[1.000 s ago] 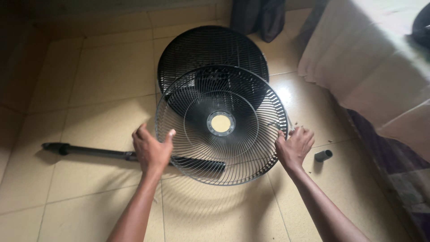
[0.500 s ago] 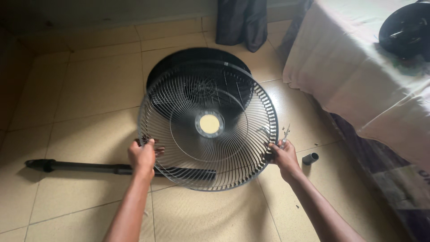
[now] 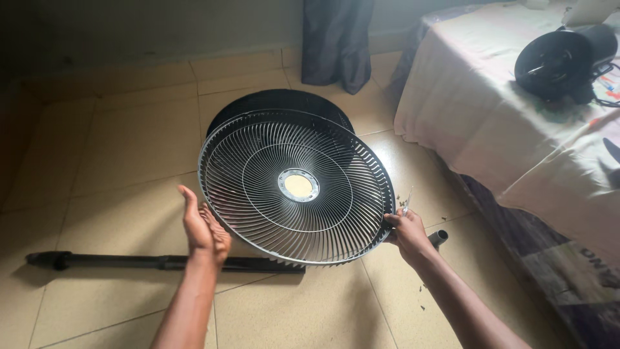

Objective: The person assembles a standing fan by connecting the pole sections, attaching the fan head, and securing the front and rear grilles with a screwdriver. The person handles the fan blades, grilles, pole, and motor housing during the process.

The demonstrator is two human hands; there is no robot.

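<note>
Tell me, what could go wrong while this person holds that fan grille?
Only the right hand grips the fan grille; the left hand is open beside the rim, so it might tip or slip. It could drop onto the second grille beneath. The black pole on the floor could trip someone.

Round wire fan grille [image 3: 297,187], tilted, raised above tiled floor.

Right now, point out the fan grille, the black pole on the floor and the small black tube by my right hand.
fan grille [image 3: 298,185]: head view, on its round centre cap.
black pole [image 3: 129,262]: head view, mid-length of the shaft.
small black tube [image 3: 439,237]: head view, on its open end.
</note>
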